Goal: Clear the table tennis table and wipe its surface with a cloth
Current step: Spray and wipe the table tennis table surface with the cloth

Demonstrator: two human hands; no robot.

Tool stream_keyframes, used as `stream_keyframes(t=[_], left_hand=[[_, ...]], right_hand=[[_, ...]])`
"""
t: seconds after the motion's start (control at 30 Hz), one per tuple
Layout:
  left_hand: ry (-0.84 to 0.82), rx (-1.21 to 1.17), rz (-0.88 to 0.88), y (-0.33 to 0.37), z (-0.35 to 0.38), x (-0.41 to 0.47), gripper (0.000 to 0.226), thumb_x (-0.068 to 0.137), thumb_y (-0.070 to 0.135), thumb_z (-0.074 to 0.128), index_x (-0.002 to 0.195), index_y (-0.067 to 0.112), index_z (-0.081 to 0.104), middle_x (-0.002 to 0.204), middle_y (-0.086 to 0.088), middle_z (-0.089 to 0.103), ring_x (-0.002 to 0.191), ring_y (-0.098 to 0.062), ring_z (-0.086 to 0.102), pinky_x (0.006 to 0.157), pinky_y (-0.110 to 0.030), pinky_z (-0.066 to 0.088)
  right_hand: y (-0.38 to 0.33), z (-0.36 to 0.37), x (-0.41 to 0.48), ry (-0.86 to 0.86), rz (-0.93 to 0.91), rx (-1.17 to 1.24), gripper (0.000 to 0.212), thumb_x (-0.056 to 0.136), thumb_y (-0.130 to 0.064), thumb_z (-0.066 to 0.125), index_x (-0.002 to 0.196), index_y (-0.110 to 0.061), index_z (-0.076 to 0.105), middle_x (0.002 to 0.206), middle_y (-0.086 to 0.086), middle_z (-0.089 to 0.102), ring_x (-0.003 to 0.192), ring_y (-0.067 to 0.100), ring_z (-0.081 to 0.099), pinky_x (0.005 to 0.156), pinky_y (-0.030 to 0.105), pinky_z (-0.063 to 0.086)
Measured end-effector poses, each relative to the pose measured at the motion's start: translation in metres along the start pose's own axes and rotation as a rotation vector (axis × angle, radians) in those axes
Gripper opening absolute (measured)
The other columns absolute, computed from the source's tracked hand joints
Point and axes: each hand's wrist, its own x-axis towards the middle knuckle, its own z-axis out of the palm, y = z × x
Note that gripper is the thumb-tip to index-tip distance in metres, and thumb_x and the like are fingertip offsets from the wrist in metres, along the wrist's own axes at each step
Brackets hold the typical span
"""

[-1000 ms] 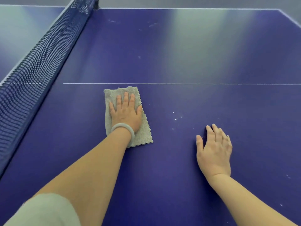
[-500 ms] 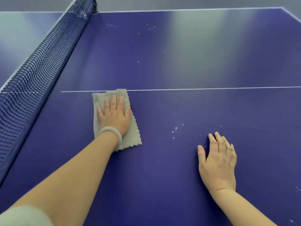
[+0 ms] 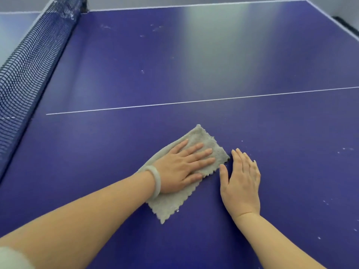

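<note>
A grey cloth (image 3: 202, 141) lies flat on the blue table tennis table (image 3: 194, 65), just on my side of the white centre line. My left hand (image 3: 182, 166), with a pale bangle on the wrist, presses palm-down on the cloth with fingers spread, pointing right. My right hand (image 3: 241, 181) rests flat on the bare table right beside the cloth's right corner, fingers together, holding nothing. White specks dot the surface to the right of my right hand and further back.
The dark net (image 3: 29, 61) runs along the left side, from the near left up to its post at the top. The table's far edge and right corner show white border lines. A dark object (image 3: 345, 26) sits beyond the right edge.
My left hand has slid the cloth rightwards from near the net side to the middle, turning it diagonal. The cloth now almost touches my right hand, which has stayed flat on the table.
</note>
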Motion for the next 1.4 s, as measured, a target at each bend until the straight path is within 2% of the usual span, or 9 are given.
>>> stream_keyframes(t=[0.1, 0.23, 0.3, 0.37, 0.6, 0.9, 1.17, 1.27, 1.4], left_hand=[[0.015, 0.023, -0.118, -0.026, 0.003, -0.037, 0.055, 0.103, 0.052, 0.009, 0.155, 0.041, -0.006, 0.163, 0.017, -0.011, 0.149, -0.008, -0.019, 0.122, -0.040, -0.012], [0.067, -0.058, -0.702, -0.051, 0.006, -0.038, 0.053, 0.102, 0.050, 0.005, 0.153, 0.040, -0.007, 0.164, 0.016, -0.009, 0.150, -0.009, -0.014, 0.122, -0.041, -0.008], [0.093, -0.103, -0.826, -0.039, 0.006, -0.026, 0.055, 0.103, 0.048, 0.010, 0.155, 0.037, -0.003, 0.164, 0.015, -0.009, 0.151, -0.011, -0.012, 0.122, -0.043, -0.008], [0.091, -0.092, -0.776, -0.013, 0.007, -0.022, 0.056, 0.103, 0.048, 0.011, 0.155, 0.037, -0.004, 0.164, 0.014, -0.009, 0.151, -0.013, -0.012, 0.122, -0.045, -0.008], [-0.034, 0.003, -0.040, 0.063, 0.019, -0.105, 0.054, 0.107, 0.044, 0.019, 0.157, 0.036, 0.002, 0.164, 0.015, -0.007, 0.151, -0.013, -0.014, 0.122, -0.045, -0.005], [0.005, -0.037, -0.352, 0.113, 0.035, -0.140, 0.053, 0.104, 0.048, 0.009, 0.156, 0.039, -0.002, 0.163, 0.018, -0.009, 0.150, -0.009, -0.016, 0.123, -0.045, -0.001], [0.025, -0.061, -0.448, 0.106, 0.036, -0.140, 0.056, 0.101, 0.050, 0.005, 0.156, 0.040, 0.003, 0.163, 0.018, -0.005, 0.150, -0.008, -0.011, 0.123, -0.041, -0.005], [0.021, -0.087, -0.457, 0.084, 0.032, -0.153, 0.057, 0.100, 0.051, 0.005, 0.156, 0.040, 0.006, 0.163, 0.018, -0.002, 0.151, -0.007, -0.007, 0.123, -0.038, -0.005], [0.025, -0.022, -0.713, 0.059, 0.039, -0.211, 0.059, 0.096, 0.054, -0.004, 0.154, 0.042, -0.006, 0.162, 0.019, -0.009, 0.150, -0.007, -0.011, 0.122, -0.035, -0.008]], right_hand=[[0.000, 0.001, 0.001, -0.001, 0.001, -0.008, 0.077, 0.093, -0.058, 0.010, 0.151, -0.013, 0.034, 0.157, 0.003, 0.033, 0.149, 0.019, 0.019, 0.124, 0.040, 0.007], [-0.001, 0.001, 0.001, -0.008, -0.011, -0.024, 0.074, 0.095, -0.056, 0.012, 0.150, -0.012, 0.035, 0.158, 0.004, 0.032, 0.149, 0.021, 0.019, 0.124, 0.042, 0.007], [0.000, 0.000, 0.001, -0.021, -0.014, -0.020, 0.065, 0.100, -0.051, 0.021, 0.150, -0.012, 0.035, 0.158, 0.004, 0.031, 0.149, 0.022, 0.018, 0.124, 0.042, 0.007], [0.001, -0.002, 0.001, -0.034, -0.019, -0.008, 0.061, 0.101, -0.047, 0.029, 0.151, -0.011, 0.033, 0.159, 0.004, 0.030, 0.150, 0.021, 0.017, 0.124, 0.041, 0.005], [0.003, -0.002, 0.002, -0.007, -0.024, 0.074, 0.057, 0.103, -0.044, 0.033, 0.150, -0.012, 0.034, 0.159, 0.004, 0.031, 0.149, 0.021, 0.017, 0.123, 0.040, 0.004], [0.016, -0.019, -0.025, -0.115, -0.191, 0.138, 0.057, 0.105, -0.033, 0.037, 0.153, -0.006, 0.026, 0.158, 0.010, 0.031, 0.150, 0.025, 0.017, 0.123, 0.044, 0.001], [0.046, -0.018, -0.124, -0.115, -0.306, -0.096, 0.074, 0.097, -0.051, 0.009, 0.152, -0.007, 0.031, 0.160, 0.009, 0.028, 0.150, 0.022, 0.019, 0.124, 0.044, 0.006], [0.044, -0.017, -0.123, -0.081, -0.289, -0.085, 0.072, 0.097, -0.050, 0.012, 0.150, -0.007, 0.035, 0.158, 0.009, 0.031, 0.148, 0.024, 0.023, 0.124, 0.044, 0.008], [0.045, -0.018, -0.123, -0.086, -0.287, -0.039, 0.059, 0.104, -0.042, 0.024, 0.149, -0.006, 0.037, 0.158, 0.010, 0.032, 0.148, 0.024, 0.023, 0.124, 0.045, 0.007]])
